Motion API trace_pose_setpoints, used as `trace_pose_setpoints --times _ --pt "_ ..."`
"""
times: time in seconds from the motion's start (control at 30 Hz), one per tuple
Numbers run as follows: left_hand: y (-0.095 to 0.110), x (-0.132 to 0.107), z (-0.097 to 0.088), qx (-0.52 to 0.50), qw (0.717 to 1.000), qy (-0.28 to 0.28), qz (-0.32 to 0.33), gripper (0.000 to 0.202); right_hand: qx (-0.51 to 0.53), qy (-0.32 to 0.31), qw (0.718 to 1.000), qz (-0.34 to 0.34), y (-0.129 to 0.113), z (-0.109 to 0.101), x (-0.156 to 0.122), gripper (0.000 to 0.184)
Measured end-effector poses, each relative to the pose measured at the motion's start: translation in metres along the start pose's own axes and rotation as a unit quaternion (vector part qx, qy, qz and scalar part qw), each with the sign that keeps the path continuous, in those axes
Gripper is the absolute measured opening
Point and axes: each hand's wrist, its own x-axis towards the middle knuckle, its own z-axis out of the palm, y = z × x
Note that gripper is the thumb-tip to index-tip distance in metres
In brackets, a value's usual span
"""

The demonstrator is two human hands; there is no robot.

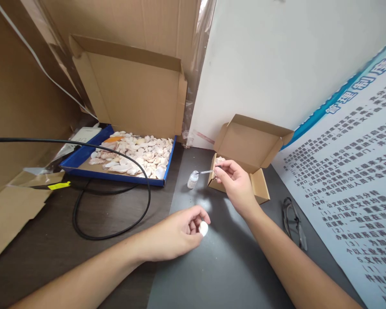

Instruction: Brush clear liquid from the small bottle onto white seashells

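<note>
The left hand (pixel 180 234) has its grip closed on a white shell (pixel 203 228) over the table (pixel 209 279), while the right hand (pixel 236 186) pinches a thin stick (pixel 206 172) at the mouth of the small bottle (pixel 192 180), where a sideways nudge from that stick could tip the bottle over.

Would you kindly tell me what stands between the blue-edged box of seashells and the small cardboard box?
In the head view, a small bottle stands between them; a thin stick in the right hand extends toward its mouth.
</note>
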Motion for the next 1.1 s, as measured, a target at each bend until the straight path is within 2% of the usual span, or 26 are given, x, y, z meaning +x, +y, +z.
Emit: trace_pose_setpoints --times 0.5,1.1 --pt "-0.008 0.001 -0.001 -0.012 1.0 -0.008 0.023 0.019 0.029 0.005 1.0 -0.005 -0.011 -0.004 -0.001 0.017" --pt "-0.007 0.0 -0.002 -0.004 1.0 -0.008 0.021 0.02 -0.02 -0.014 1.0 -0.008 -0.005 0.0 -0.001 0.02"
